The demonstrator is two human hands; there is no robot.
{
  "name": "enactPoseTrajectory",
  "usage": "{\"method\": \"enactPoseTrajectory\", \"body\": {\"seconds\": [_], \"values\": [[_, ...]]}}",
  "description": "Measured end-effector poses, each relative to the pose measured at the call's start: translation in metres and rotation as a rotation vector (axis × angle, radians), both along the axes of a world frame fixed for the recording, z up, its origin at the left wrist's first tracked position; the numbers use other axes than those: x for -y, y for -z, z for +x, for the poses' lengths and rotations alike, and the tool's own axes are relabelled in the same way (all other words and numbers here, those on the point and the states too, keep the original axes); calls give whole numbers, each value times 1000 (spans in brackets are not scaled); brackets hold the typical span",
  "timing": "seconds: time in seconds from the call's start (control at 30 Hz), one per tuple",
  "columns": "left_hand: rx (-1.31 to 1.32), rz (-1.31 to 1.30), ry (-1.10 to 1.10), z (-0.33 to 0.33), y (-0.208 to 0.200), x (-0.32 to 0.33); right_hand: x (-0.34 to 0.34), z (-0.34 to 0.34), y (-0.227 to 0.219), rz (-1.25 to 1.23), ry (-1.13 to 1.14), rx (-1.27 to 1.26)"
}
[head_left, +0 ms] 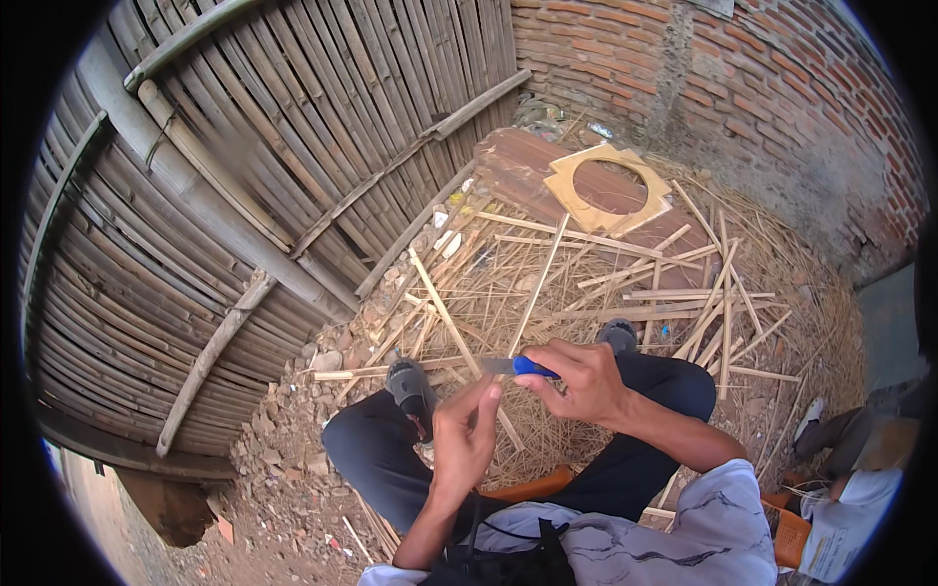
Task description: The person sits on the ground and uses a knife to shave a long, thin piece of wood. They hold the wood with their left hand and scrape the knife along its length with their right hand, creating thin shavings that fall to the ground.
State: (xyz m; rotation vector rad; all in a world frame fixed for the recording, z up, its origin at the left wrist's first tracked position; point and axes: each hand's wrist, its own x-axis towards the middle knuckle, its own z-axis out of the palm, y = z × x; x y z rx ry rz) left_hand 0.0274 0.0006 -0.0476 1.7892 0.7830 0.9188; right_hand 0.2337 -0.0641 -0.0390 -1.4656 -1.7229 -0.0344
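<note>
My right hand (583,388) grips the blue handle of a knife (532,366). Its short grey blade points left, across a pale bamboo strip (442,305). My left hand (464,435) is closed, fingertips and thumb pinched on that strip beside the blade. The strip slants from the ground ahead, past my left fingertips, down between my legs. Another thin strip (540,283) runs from far ahead to just behind the knife; whether it touches the knife, I cannot tell.
Several cut strips (725,313) lie on straw-like shavings (557,313). A tan cutout with a round hole (565,190) rests on a brown board (508,166). A bamboo wall (391,88) stands left, a brick wall (772,117) ahead. Another person (845,430) sits at right.
</note>
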Motion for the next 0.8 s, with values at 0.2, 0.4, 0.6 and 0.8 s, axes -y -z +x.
{"method": "enactPoseTrajectory", "body": {"seconds": [0.2,0.4,0.6,0.8], "values": [[-28,-21,-18,-3,1,1,-3,5,1,88,102,21],[-128,-123,50,-37,-5,25,-10,81,-40,99,543,-232],[-59,-76,-32,-26,-1,6,-3,32,-13,121,196,-113],[-16,-18,-6,-14,-4,3,-1,-2,-5,24,-10,-8]]}}
